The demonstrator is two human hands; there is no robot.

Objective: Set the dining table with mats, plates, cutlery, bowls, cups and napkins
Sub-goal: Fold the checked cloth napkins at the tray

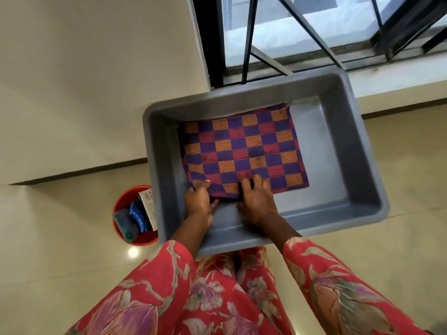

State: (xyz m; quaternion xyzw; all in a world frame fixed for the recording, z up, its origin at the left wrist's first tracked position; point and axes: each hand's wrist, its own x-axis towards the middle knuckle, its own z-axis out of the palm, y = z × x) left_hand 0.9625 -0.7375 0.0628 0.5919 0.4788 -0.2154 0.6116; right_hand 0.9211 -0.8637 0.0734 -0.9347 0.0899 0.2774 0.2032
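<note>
Hands both grip the near edge of the checked mat [244, 151] lying in the grey tub [362, 141], left [197, 201] pinching, right [257, 201] curled over it; you've laid nothing yet, everything remains.

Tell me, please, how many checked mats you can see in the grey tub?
1. The checked mat lies flat on the floor of the grey tub, its near edge gripped by the left hand and right hand. More may lie hidden beneath it.
</note>
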